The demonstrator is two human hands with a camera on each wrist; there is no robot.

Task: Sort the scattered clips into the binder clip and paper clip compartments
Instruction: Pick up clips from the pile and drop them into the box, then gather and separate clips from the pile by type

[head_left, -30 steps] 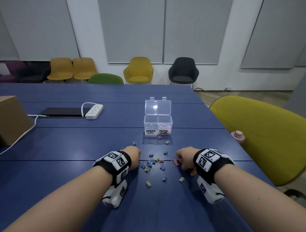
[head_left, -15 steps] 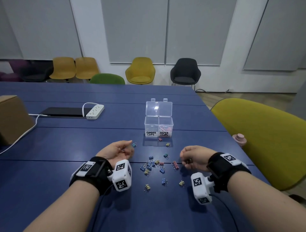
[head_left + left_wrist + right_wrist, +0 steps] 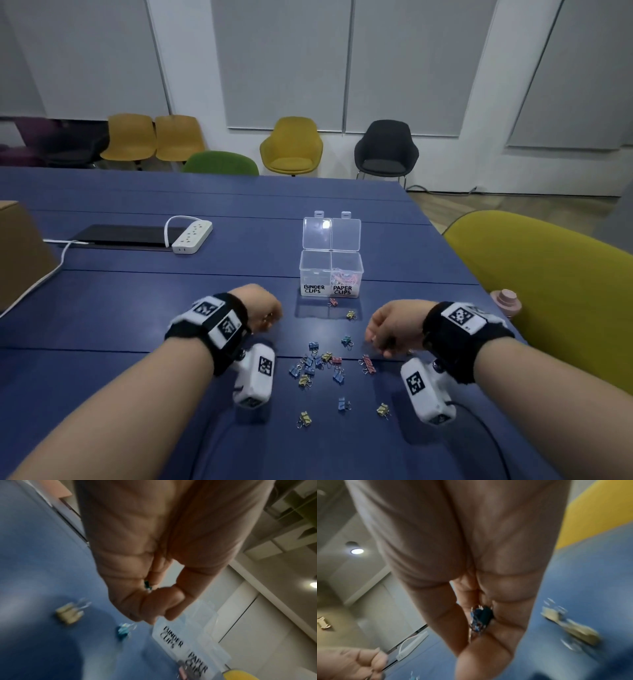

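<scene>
Centre of the frame, desk point(image 3: 137, 308): binder clips point(image 3: 313, 365) lie scattered between both wrists.
Left hand point(image 3: 262, 310): fingers curled, pinching a small dark-green clip point(image 3: 147, 584).
Right hand point(image 3: 394, 325): fingers folded over several dark clips point(image 3: 482, 616) in the palm.
Clear box point(image 3: 330, 274): upper centre, lids up; pink paper clips fill its right compartment.

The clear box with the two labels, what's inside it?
In the clear box, the paper clips side holds pink paper clips. The binder clips side looks empty, though its label hides the bottom.
</scene>
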